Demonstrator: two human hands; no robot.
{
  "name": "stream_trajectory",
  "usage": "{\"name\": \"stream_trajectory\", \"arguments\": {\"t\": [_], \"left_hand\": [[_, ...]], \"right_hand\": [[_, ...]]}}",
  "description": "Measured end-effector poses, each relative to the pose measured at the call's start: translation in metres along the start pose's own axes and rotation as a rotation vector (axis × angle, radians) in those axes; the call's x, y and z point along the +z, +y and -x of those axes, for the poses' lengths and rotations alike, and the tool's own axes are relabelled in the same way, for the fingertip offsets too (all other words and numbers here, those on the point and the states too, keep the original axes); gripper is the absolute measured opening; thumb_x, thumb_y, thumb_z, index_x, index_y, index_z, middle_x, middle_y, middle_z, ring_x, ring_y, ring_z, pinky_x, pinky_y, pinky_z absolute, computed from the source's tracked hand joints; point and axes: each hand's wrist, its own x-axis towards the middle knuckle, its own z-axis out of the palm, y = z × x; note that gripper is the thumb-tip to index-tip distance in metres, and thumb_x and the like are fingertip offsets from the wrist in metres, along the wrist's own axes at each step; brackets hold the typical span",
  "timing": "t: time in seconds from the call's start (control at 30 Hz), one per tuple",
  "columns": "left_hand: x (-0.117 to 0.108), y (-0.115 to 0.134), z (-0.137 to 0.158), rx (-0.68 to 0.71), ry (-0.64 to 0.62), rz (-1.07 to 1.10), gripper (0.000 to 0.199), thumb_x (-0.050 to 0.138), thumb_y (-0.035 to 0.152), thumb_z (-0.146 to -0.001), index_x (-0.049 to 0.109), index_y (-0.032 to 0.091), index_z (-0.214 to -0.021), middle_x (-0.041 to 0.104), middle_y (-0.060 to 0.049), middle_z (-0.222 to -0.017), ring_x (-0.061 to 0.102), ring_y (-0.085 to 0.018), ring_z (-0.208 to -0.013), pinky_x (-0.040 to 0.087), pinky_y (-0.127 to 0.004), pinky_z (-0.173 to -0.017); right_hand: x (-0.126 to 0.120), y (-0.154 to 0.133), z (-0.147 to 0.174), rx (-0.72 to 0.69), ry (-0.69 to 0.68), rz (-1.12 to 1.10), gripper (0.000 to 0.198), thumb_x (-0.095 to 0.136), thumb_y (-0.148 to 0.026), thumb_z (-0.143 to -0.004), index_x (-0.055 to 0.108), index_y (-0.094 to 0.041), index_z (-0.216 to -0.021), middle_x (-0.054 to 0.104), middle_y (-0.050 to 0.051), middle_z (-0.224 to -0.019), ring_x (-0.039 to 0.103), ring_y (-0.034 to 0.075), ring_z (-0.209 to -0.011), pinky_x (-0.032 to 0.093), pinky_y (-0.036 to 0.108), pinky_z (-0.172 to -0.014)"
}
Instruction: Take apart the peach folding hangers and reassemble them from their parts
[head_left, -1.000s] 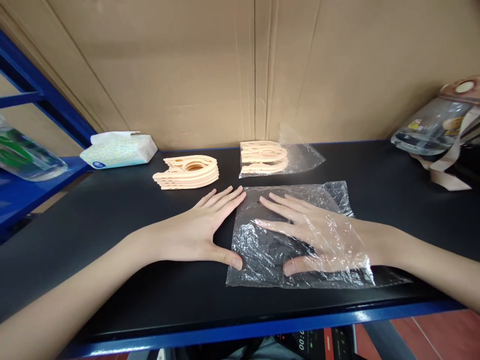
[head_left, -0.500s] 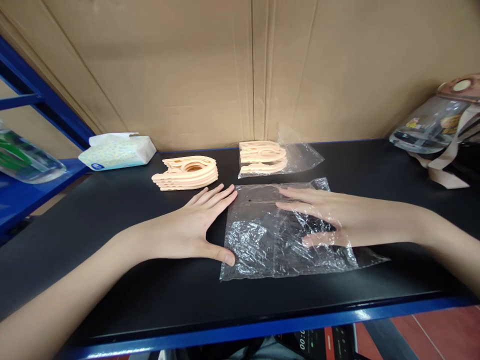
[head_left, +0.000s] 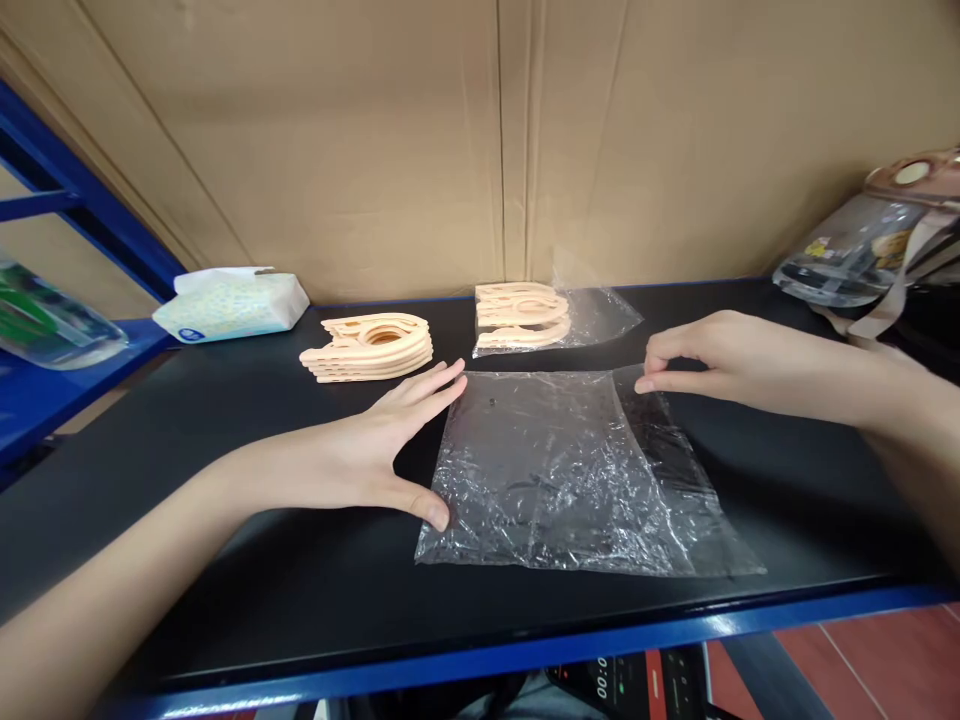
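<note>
A clear plastic bag (head_left: 540, 470) lies flat on the black tabletop in front of me. My left hand (head_left: 382, 455) rests along the bag's left edge, fingers stretched and thumb apart. At the bag's far right corner my right hand (head_left: 697, 360) is closed, thumb and fingertips pinching the film. Behind the left fingers sits a stack of cream folding hangers (head_left: 375, 348). To its right, more cream hangers (head_left: 521, 315) lie inside another clear bag (head_left: 600, 312).
A tissue pack (head_left: 232, 305) stands at the back left, beside a blue metal frame (head_left: 112, 215). A clear water bottle (head_left: 840, 250) with a strap is at the back right. Cardboard (head_left: 360, 150) walls off the rear. A phone (head_left: 637, 685) shows below the blue table edge (head_left: 465, 665).
My right hand has come out of the bag and moved to its far right corner, closing there. The bag lies flatter and its open side is spread out. My left hand stays nearly in place.
</note>
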Motion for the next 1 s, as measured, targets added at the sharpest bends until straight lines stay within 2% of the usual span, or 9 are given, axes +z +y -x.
{"name": "stream_trajectory", "arguments": {"t": [0.1,0.17,0.33,0.4,0.47,0.67,0.87,1.0], "left_hand": [[-0.002,-0.004,0.001,0.075,0.075,0.018,0.099,0.063,0.065,-0.075,0.008,0.034,-0.151,0.007,-0.006,-0.159,0.01,-0.032,-0.145,0.023,-0.055,-0.113],[-0.004,-0.005,0.0,0.112,0.156,0.048,0.091,0.064,0.061,-0.077,0.016,0.035,-0.15,0.018,-0.004,-0.158,0.02,-0.029,-0.144,0.024,-0.052,-0.114],[-0.01,-0.003,-0.006,0.149,0.53,0.072,0.05,0.057,0.047,-0.089,0.047,0.03,-0.134,0.052,-0.002,-0.139,0.046,-0.021,-0.131,0.035,-0.041,-0.111],[-0.014,-0.004,-0.007,0.139,0.662,0.006,0.041,0.054,0.043,-0.091,0.052,0.025,-0.128,0.056,-0.005,-0.132,0.051,-0.02,-0.124,0.038,-0.038,-0.108],[-0.019,-0.01,-0.007,0.111,0.737,-0.085,0.041,0.05,0.042,-0.092,0.052,0.021,-0.127,0.055,-0.007,-0.13,0.051,-0.02,-0.122,0.038,-0.038,-0.107],[-0.033,-0.05,-0.004,-0.076,0.8,-0.255,0.067,0.045,0.061,-0.089,0.042,0.014,-0.136,0.045,-0.013,-0.141,0.039,-0.024,-0.132,0.029,-0.041,-0.111],[-0.036,-0.089,-0.002,-0.241,0.726,-0.27,0.099,0.032,0.083,-0.077,0.038,0.008,-0.141,0.044,-0.017,-0.143,0.036,-0.03,-0.134,0.024,-0.045,-0.112],[-0.035,-0.097,-0.005,-0.26,0.67,-0.218,0.104,0.034,0.086,-0.071,0.041,0.008,-0.139,0.048,-0.016,-0.14,0.036,-0.032,-0.133,0.024,-0.044,-0.111]], "right_hand": [[0.003,0.002,-0.002,-0.016,0.08,0.036,0.041,0.046,-0.052,-0.091,0.05,-0.02,-0.065,0.052,-0.003,-0.059,0.045,0.011,-0.054,0.03,0.028,-0.053],[0.003,0.001,-0.002,-0.04,0.121,0.031,0.042,0.042,-0.049,-0.093,0.048,-0.02,-0.063,0.05,-0.003,-0.059,0.045,0.012,-0.054,0.031,0.028,-0.055],[0.003,-0.005,-0.001,-0.102,0.185,0.015,0.034,0.031,-0.037,-0.097,0.05,-0.021,-0.074,0.056,0.001,-0.071,0.051,0.015,-0.065,0.037,0.029,-0.063],[0.004,-0.006,-0.001,-0.131,0.158,-0.016,0.03,0.03,-0.034,-0.096,0.048,-0.021,-0.076,0.056,0.0,-0.072,0.051,0.014,-0.066,0.038,0.029,-0.063],[0.006,-0.006,-0.001,-0.138,0.138,-0.053,0.03,0.029,-0.035,-0.096,0.048,-0.021,-0.077,0.056,0.0,-0.074,0.051,0.014,-0.066,0.038,0.029,-0.064],[0.007,-0.004,-0.004,-0.087,0.159,-0.048,0.018,0.035,-0.026,-0.094,0.05,-0.023,-0.083,0.058,-0.003,-0.075,0.052,0.012,-0.066,0.037,0.028,-0.063],[0.008,-0.005,-0.006,-0.05,0.161,-0.025,0.02,0.037,-0.033,-0.095,0.055,-0.026,-0.096,0.063,-0.003,-0.082,0.057,0.013,-0.072,0.039,0.028,-0.066],[0.008,-0.007,-0.006,-0.033,0.148,-0.006,0.023,0.039,-0.038,-0.094,0.058,-0.027,-0.1,0.065,-0.003,-0.083,0.058,0.014,-0.073,0.039,0.028,-0.066]]}}
